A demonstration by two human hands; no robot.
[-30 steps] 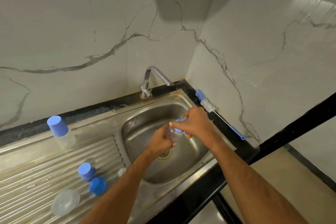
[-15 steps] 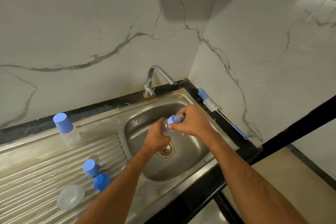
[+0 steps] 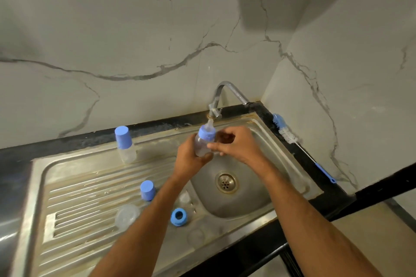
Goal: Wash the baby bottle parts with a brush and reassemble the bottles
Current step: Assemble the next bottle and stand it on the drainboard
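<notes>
- The marble-patterned wall rose behind and to the right of everything, grey veins running across it.
- The steel sink sat in a dark desk, with a ribbed drainboard on its left and a round drain in the basin floor.
- The curved tap stood at the back rim of the sink.
- The left hand had its grip clamped round the lower body of a clear baby bottle, held tilted above the basin just below the tap.
- The right hand touched the same bottle near its blue collar, fingers curled; whether that grip pinched the bottle, I could not tell.
- A bottle brush lay on the desk edge right of the sink, along the wall.
- A second bottle with a blue cap stood upright at the back of the drainboard.
- On the drainboard lay a clear dome-shaped piece, a loose blue cap and a blue ring.
</notes>
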